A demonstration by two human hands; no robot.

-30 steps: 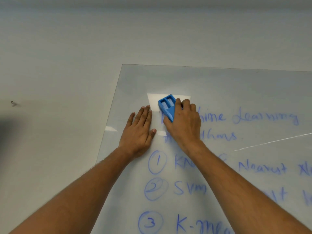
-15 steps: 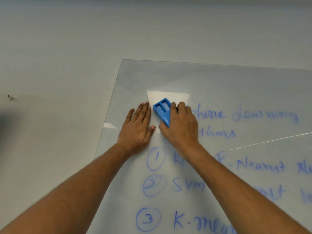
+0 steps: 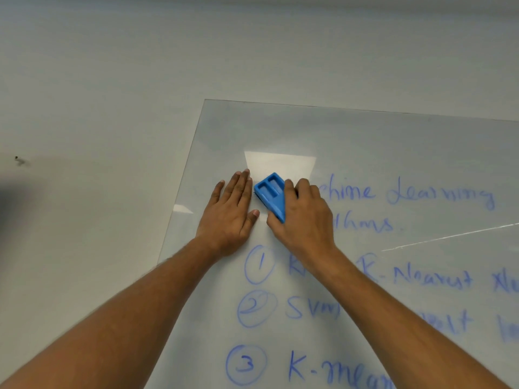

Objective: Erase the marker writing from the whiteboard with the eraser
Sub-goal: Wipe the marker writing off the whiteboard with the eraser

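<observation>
A glossy whiteboard (image 3: 365, 141) lies flat on a grey surface and carries blue marker writing (image 3: 438, 196) in several lines, with circled numbers down its left side. A blue plastic eraser (image 3: 271, 195) rests on the board at the start of the top line. My right hand (image 3: 302, 217) grips the eraser from its right side and presses it onto the board. My left hand (image 3: 230, 213) lies flat, palm down, on the board just left of the eraser, fingers together. The first letters of the top two lines are hidden under my right hand.
The board's left edge (image 3: 179, 203) runs diagonally beside my left hand, with the bare grey table (image 3: 92, 113) beyond it. A small dark speck (image 3: 19, 160) sits far left. A thin pale line (image 3: 449, 237) crosses the board at right.
My right hand has slid the eraser a little to the left, closer to my left hand's fingers. My left hand has stayed flat on the board.
</observation>
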